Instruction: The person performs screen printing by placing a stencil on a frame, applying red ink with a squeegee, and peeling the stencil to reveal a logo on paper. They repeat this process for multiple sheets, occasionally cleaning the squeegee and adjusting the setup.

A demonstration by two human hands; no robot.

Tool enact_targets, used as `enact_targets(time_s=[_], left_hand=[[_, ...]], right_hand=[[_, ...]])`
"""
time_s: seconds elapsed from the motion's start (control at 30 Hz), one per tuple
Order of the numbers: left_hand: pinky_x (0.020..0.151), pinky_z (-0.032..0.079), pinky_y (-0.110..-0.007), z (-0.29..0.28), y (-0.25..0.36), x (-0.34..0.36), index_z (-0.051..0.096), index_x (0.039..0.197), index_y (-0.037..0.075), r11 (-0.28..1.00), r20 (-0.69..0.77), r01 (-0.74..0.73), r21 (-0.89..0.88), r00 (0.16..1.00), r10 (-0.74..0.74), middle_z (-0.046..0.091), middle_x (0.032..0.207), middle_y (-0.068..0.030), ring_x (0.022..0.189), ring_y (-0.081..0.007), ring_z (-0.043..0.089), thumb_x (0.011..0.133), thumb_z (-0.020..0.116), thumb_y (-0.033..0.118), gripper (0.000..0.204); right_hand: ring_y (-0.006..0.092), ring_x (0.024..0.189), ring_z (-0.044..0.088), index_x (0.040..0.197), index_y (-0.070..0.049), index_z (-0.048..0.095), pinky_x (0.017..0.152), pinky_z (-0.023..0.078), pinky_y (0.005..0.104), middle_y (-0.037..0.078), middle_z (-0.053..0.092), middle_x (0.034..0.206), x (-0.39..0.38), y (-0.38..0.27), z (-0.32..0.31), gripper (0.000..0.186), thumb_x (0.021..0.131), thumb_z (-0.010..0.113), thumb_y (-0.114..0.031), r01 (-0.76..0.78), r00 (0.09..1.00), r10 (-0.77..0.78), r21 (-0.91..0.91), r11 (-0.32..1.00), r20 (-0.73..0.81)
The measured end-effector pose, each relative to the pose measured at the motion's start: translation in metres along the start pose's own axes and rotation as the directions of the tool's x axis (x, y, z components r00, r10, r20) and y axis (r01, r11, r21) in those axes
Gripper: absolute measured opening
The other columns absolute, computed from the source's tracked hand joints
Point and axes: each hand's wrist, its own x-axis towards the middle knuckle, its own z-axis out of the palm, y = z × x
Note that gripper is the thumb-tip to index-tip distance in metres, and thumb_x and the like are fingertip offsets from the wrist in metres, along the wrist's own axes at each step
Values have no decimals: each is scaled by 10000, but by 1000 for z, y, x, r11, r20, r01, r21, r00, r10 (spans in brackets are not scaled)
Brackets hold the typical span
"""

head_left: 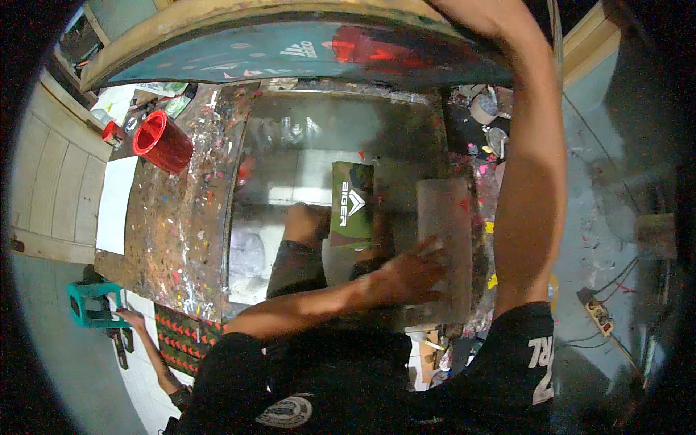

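A wooden-framed printing screen (217,54) is tilted up along the far side of the table, its mesh smeared with red ink. My right arm stretches up to it, and my right hand (471,13) grips its top rim; the fingers are mostly cut off. On the glass plate (290,134) lies a green camouflage fabric piece (353,203) bearing a white print. To the right of that fabric my left hand (415,275) hovers or rests, slightly blurred, fingers spread and nothing visible in them. Beneath its fingertips is a brownish rectangular patch (444,217); whether they touch is unclear.
A red-stained can (167,143), a small red pot (112,133) and a white sheet (117,203) sit on the paint-spattered table's left. Cups (484,107) stand at the right. Lower left, another person's hand (132,317) is near a teal stool (83,303) and red-printed camouflage pieces (177,341).
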Motion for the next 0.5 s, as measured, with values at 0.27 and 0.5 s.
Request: enact_targets(time_s=[0.27, 0.5], left_hand=[[1025, 441, -491, -117, -50, -149, 677, 1233, 86, 841, -205, 526, 127, 844, -496, 647, 1210, -121, 1188, -348, 581, 853, 775, 296, 445], [1192, 284, -535, -103, -73, -154, 596, 1384, 76, 809, -140, 546, 219, 838, -528, 521, 1514, -87, 1451, -351, 395, 888, 740, 405, 612]], right_hand=[[393, 697, 658, 818, 117, 698, 721, 518, 462, 319, 656, 748, 14, -15, 9, 761, 901, 567, -628, -82, 993, 79, -27, 996, -88], [434, 881, 697, 950, 118, 719, 863, 522, 457, 364, 687, 942, 16, 6, 14, 754, 881, 589, -621, 85, 982, -89, -28, 996, -169]])
